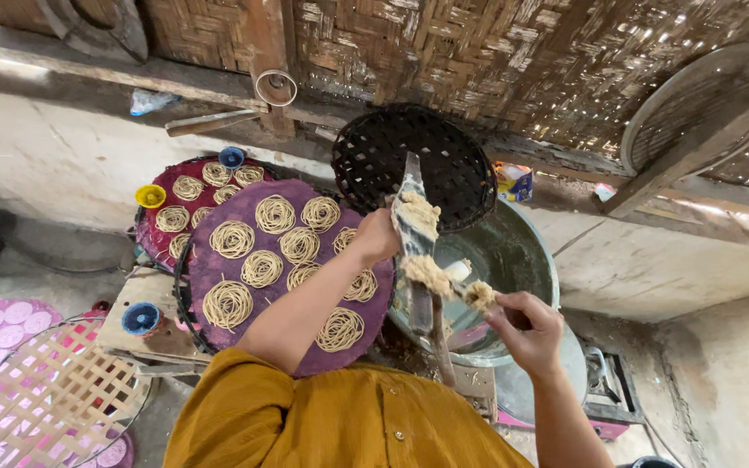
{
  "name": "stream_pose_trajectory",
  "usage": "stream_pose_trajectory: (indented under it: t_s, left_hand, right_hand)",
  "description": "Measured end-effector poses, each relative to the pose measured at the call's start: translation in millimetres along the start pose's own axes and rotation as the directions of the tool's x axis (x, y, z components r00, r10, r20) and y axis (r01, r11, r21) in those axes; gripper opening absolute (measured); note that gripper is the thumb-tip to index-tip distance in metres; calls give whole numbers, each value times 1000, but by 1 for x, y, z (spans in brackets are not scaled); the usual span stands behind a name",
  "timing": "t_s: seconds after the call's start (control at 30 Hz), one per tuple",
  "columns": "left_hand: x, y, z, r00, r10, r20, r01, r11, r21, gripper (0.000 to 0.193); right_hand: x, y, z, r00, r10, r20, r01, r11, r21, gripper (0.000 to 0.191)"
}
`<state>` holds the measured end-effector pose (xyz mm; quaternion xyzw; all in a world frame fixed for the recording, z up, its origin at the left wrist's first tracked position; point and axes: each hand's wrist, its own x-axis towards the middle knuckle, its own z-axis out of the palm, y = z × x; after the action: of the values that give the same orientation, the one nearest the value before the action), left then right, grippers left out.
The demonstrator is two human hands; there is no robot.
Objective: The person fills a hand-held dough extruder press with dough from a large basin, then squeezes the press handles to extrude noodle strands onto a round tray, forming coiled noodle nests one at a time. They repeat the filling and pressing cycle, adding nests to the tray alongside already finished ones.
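While left hand [377,236] clamps blade [413,227], right hand [526,329] fingers pinch dough [480,295] over basin [513,251].

Mustard-yellow buttoned shirt [340,420] — sleeves short, forearms bare

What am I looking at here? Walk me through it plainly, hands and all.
One picture, taken by a camera on a person's head, looking down at their own two bare hands; there is no machine. The left hand grips a long flat blade smeared with pale dough. The right hand scrapes it with a small tool over a large metal basin. A black woven basket leans behind. To the left, round purple trays carry coiled noodle nests.
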<state>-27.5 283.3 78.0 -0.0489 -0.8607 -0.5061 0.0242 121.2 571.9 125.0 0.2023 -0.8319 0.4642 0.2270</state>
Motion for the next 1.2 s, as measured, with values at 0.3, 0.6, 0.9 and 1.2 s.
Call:
stream_pose_trajectory:
  t_s: [0.3, 0.6, 0.9, 1.2]
  left_hand:
    - [-10, 14, 15, 906, 420, 54, -423, 898, 118, 37]
    - [-3, 5, -18, 958, 283, 38, -285, 949, 133, 50]
    - [-38, 38, -17, 821, 523, 231, -564, 806, 180, 50]
    - [-50, 54, -10, 860, 469, 202, -505, 838, 208, 46]
  right_hand:
    - [24, 7, 21, 946, -290, -142, 190, 855, -483, 20]
    - [25, 22, -42, 906, 174, 385, -239, 963, 128, 24]
    - [119, -94, -105, 778, 279, 562, 242, 693, -679, 32]
    - [132, -172, -43, 672, 129, 729, 699, 216, -682, 25]
